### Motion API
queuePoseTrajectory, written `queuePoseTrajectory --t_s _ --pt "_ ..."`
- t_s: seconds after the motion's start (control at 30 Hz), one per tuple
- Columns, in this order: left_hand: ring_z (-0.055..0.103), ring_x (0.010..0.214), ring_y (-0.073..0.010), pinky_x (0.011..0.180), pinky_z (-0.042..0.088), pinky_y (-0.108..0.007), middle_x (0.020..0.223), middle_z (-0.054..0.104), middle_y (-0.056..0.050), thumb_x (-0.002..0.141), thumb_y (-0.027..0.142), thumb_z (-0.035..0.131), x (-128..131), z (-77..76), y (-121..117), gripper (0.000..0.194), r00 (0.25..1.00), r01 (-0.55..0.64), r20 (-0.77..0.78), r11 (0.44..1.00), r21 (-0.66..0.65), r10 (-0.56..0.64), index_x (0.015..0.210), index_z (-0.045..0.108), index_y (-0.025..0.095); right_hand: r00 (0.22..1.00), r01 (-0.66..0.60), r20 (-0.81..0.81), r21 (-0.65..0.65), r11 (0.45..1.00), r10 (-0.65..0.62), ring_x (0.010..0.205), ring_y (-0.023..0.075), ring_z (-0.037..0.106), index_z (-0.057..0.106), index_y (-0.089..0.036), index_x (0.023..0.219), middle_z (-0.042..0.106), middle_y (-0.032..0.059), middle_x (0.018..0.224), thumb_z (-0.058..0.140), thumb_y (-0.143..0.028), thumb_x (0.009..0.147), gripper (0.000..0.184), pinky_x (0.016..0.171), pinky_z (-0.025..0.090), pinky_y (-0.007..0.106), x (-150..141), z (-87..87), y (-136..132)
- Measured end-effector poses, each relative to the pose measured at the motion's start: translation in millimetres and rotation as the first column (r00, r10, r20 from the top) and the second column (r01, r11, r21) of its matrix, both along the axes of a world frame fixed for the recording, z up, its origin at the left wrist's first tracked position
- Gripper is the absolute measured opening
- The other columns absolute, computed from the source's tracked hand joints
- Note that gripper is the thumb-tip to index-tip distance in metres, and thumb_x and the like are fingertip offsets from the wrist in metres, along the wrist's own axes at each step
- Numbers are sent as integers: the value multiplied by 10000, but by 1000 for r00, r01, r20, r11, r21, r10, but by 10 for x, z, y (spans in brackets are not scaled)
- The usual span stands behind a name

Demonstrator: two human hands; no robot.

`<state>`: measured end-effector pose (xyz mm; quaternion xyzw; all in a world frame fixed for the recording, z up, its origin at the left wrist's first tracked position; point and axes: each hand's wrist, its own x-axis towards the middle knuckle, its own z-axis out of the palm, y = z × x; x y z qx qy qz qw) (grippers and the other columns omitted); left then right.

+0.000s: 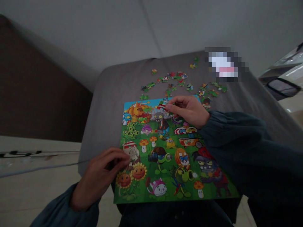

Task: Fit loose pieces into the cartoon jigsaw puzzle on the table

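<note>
A jigsaw puzzle with cartoon plants and zombies on green lies flat before me, largely covered in fitted pieces. My right hand is over its upper part, thumb and forefinger pinching a puzzle piece with red and white on it. At the left edge is my left hand, its fingers curled and the tips close together over the picture beside the sunflowers. Whatever those fingertips may hold is hidden. Narrow tan strips show along the puzzle's left side.
Several loose puzzle pieces lie scattered beyond the puzzle on the grey cloth-covered table. A blurred-out object sits at the far right corner. Behind the table stands a pale wall; a dark brown panel is at left, a cable below it.
</note>
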<state>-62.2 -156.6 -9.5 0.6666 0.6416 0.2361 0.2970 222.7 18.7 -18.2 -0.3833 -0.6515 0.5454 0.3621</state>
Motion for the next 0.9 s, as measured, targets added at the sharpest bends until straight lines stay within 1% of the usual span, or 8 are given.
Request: queuePoseTrajectory --t_s 0.13,0.27,0.37,0.43,0.57,0.7,0.77,0.9 --pt "748 753 -191 713 620 -282 850 792 -32 905 520 619 -12 -63 -77 305 1000 21 16 999 48 -22 834 783 273 1000 0 8 -10 1000 0 559 76 483 692 -148 801 637 -3 677 771 -495 785 356 501 374 238 -25 -5 -3" --pt "750 790 -196 728 616 -284 892 796 -26 925 505 602 -32 -160 -144 291 999 -30 -18 997 69 32 905 779 275 1000 -3 -5 -17 1000 3 547 75 484 686 -156 797 617 -19 657 780 -486 776 344 518 408 246 -43 -4 -14" --pt "746 822 -193 773 611 -289 921 790 -19 928 489 608 -22 -198 -154 271 998 -44 -37 996 76 47 940 767 270 1000 -8 0 -15 1000 8 550 77 490 685 -152 802 585 -32 620 773 -468 791 328 525 412 247 -47 5 -24" --pt "741 823 -182 788 604 -282 923 784 -13 937 471 606 -10 -190 -144 254 999 -26 -38 996 86 29 948 761 269 1000 -13 2 -10 1000 13 547 75 489 684 -148 807 585 -32 617 769 -458 798 322 523 408 245 -46 11 -25" --pt "740 812 -165 758 595 -252 908 777 -5 952 473 584 -15 -136 -117 270 999 38 -38 992 123 -34 914 760 272 1000 -4 1 -22 1000 4 548 72 484 684 -144 801 629 -5 671 781 -487 774 358 500 389 240 -40 13 -17" --pt "744 803 -163 741 592 -240 897 773 -2 954 484 577 -42 -101 -101 282 996 82 -55 991 102 -77 894 766 283 1000 -11 10 -25 1000 12 557 78 490 688 -144 802 639 9 689 778 -491 773 359 508 392 244 -35 12 -19" --pt "739 793 -162 741 591 -239 889 768 -1 944 486 591 -43 -96 -89 273 996 82 -48 992 99 -77 883 768 287 1000 -14 26 -19 1000 15 554 79 484 687 -145 807 624 5 675 771 -479 783 345 510 385 248 -35 10 -19" --pt "721 787 -170 721 583 -251 888 747 -13 918 504 618 -35 -114 -68 275 999 28 -44 994 105 -24 855 765 281 995 -46 87 -36 998 49 512 78 449 674 -156 770 578 -20 605 748 -488 800 342 485 342 255 -34 17 3"
